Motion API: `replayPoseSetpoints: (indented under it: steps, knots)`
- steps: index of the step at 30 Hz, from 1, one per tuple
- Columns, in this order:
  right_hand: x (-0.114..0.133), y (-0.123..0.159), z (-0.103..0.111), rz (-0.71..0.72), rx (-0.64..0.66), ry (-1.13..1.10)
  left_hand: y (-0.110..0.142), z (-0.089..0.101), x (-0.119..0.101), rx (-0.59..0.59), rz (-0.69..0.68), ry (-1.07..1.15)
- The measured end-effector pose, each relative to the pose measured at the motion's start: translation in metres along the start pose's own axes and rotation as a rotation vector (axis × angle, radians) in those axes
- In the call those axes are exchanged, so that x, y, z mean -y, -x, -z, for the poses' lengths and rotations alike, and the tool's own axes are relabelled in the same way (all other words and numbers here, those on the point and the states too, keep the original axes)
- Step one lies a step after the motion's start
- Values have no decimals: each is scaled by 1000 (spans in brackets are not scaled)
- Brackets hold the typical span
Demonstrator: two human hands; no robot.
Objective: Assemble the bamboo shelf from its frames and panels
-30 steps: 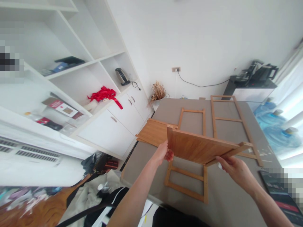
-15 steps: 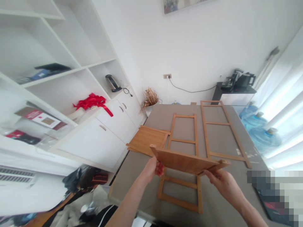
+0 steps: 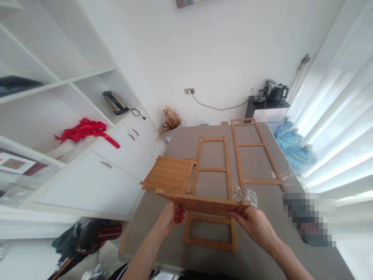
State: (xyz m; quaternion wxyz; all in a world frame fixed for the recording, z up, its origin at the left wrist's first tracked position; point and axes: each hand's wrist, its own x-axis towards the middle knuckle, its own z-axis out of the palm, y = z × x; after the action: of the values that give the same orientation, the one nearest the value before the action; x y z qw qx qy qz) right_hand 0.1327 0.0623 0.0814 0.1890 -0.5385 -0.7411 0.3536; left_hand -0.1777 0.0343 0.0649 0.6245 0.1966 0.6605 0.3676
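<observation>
Left hand (image 3: 170,218) and right hand (image 3: 254,222) are gripping a wooden panel (image 3: 204,203) over the ladder-shaped frame (image 3: 212,170); uneven holding could be tipping it.

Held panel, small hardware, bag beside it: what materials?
Held panel: probably wood or veneer, smooth satin finish; warm honey-brown colour. Small hardware: likely metal; bright, shiny slivers, too small to tell the plating. Bag: probably clear plastic film; see-through, whitish highlights.
</observation>
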Motion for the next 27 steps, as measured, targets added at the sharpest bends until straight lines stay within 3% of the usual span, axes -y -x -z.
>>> replayPoseSetpoints:
  steps: [10, 15, 17, 20, 22, 27]
  knots:
    - [5, 0, -6, 22, -14, 2, 1, 7, -9, -92, -11, -105]
    - [4, -4, -3, -8, -13, -109, -1, 9, -27, -328, -292, -259]
    - [4, -7, -3, -25, -4, -146, 1, 0, -37, -310, -412, -146]
    - [6, -12, -4, -80, 12, -219, 4, -17, -47, -146, -546, 176]
    - [8, -14, -5, -111, 25, -265, 5, -24, -51, -93, -585, 261]
    - [1, -24, 4, -7, 206, -375, 4, -22, -57, -193, -623, 255]
